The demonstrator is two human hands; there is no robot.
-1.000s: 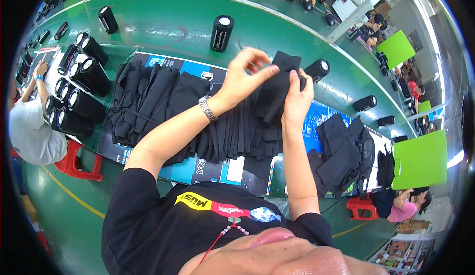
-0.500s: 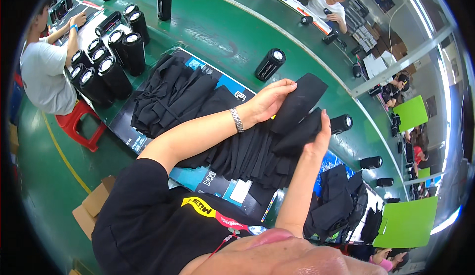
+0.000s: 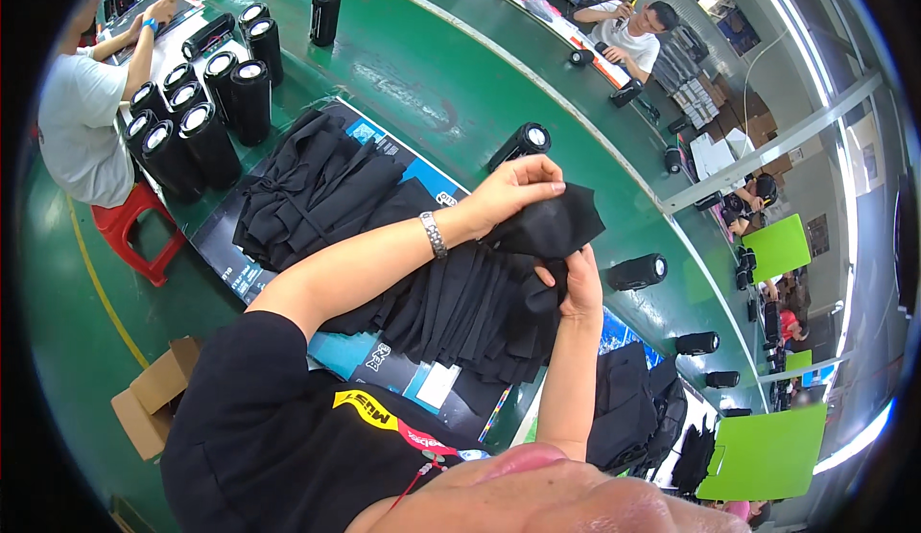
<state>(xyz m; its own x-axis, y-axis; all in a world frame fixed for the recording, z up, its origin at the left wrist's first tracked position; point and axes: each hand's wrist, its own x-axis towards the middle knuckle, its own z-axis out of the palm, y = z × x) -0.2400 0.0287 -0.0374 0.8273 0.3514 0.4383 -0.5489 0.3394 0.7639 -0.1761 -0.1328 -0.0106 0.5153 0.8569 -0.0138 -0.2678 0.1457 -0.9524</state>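
Observation:
My left hand [image 3: 513, 195], with a metal watch at its wrist, pinches the upper edge of a black cloth piece [image 3: 552, 224], perhaps a pouch. My right hand [image 3: 580, 284] grips its lower part, fingers curled into the fabric. The cloth is bent and partly bunched between both hands. Below it, a row of overlapping black cloth pieces [image 3: 451, 303] lies on printed cardboard [image 3: 350, 351]. A tied bundle of similar cloth [image 3: 307, 188] rests to the left. Just beyond my left hand, a black cylindrical speaker [image 3: 523, 144] stands on the green table.
Several black speakers [image 3: 206, 140] stand grouped at the left beside a seated person [image 3: 86, 120] on a red stool [image 3: 144, 236]. Another speaker [image 3: 638, 272] lies right of my hands. More black cloth [image 3: 633, 399] is heaped at lower right. An open carton [image 3: 158, 394] sits at lower left.
The cloth piece, held up flat before, is now lower and folded over between my hands. My right hand has moved left and closed its fingers on the fabric.

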